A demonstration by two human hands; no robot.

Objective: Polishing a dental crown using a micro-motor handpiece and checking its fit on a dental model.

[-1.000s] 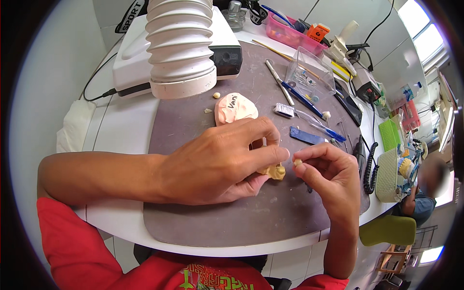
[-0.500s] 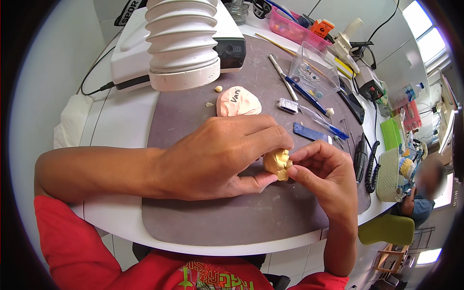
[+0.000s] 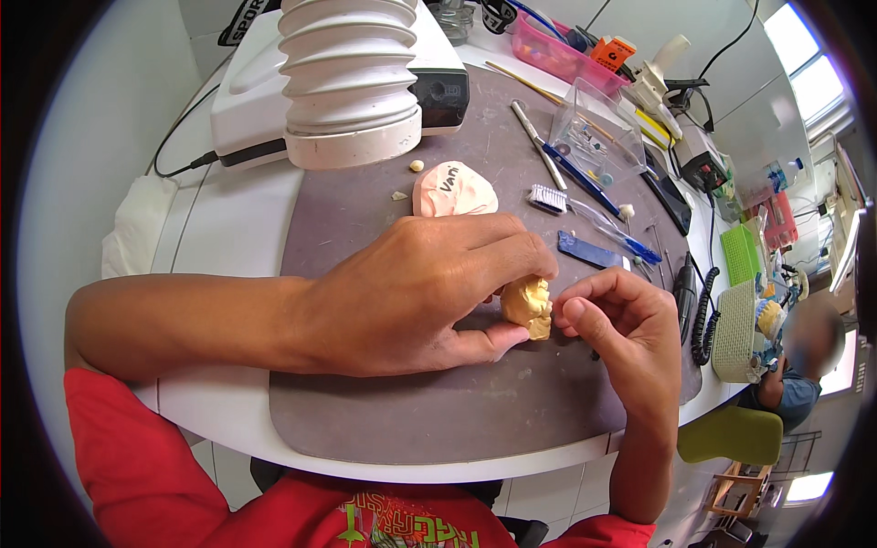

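Note:
My left hand [image 3: 429, 292] grips a yellow dental stone model [image 3: 527, 306] between thumb and fingers over the grey mat [image 3: 384, 411]. Just right of the model, my right hand [image 3: 617, 338] has thumb and index pinched together; whatever may be between their tips is too hidden to make out. Behind my hands lies a pink plaster piece [image 3: 457, 192] with handwriting on it, with a small cream bit [image 3: 417, 166] beside it. To the right are a clear-handled brush [image 3: 553, 200] and a dark blue flat strip [image 3: 585, 251].
A white machine with a ribbed hose [image 3: 352, 91] overhangs the back left. Pens [image 3: 580, 173], a clear box [image 3: 598, 123], a pink basket [image 3: 562, 55], a corded handpiece [image 3: 684, 297] and a woven basket [image 3: 735, 333] line the right. A co-worker [image 3: 790, 384] sits far right.
The yellow model came into view from under my left fingers and turned slightly. My right fingertips, earlier holding a small cream piece, moved to the model, then drew slightly away to the right.

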